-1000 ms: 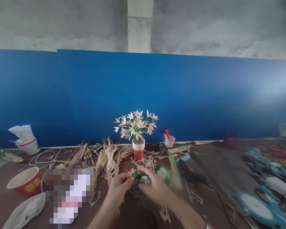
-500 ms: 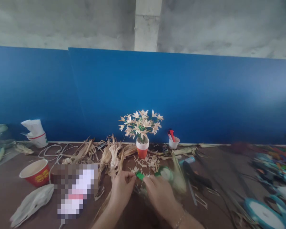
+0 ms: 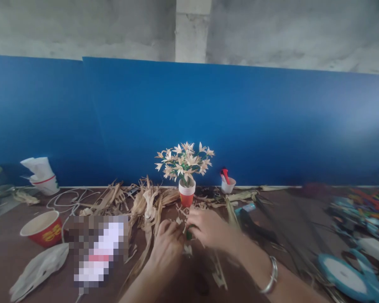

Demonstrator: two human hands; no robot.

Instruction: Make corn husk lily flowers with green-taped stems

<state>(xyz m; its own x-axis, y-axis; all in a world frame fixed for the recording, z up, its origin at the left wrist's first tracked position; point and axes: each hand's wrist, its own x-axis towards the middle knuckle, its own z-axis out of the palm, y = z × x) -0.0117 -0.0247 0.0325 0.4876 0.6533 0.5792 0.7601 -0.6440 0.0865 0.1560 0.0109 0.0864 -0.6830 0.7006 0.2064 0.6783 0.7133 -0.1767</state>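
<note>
My left hand [image 3: 169, 244] is closed low over the table, its fingertips bent together; what they pinch is hidden. Just across from it, my right hand [image 3: 206, 227] curls its fingers down over a bit of green tape [image 3: 189, 234], and a silver bracelet [image 3: 272, 274] circles that wrist. The fingertips of both hands nearly meet. Pale husk scraps [image 3: 219, 271] lie beside and below my hands. Directly behind them stands a red and white pot [image 3: 187, 198] with a bunch of cream husk flowers [image 3: 186, 160].
Dried corn husks [image 3: 148, 202] are heaped left of the pot. A red paper bowl [image 3: 46, 229], a white cord [image 3: 69, 202] and a pale husk [image 3: 39, 269] lie further left. On the right are a white cup [image 3: 228, 185], a dark tool [image 3: 259, 227] and a blue ribbon spool [image 3: 341, 273].
My right hand has moved forward and turned over the green tape, its forearm reaching in further from the right. My left hand's fingers have curled down. The view has shifted slightly.
</note>
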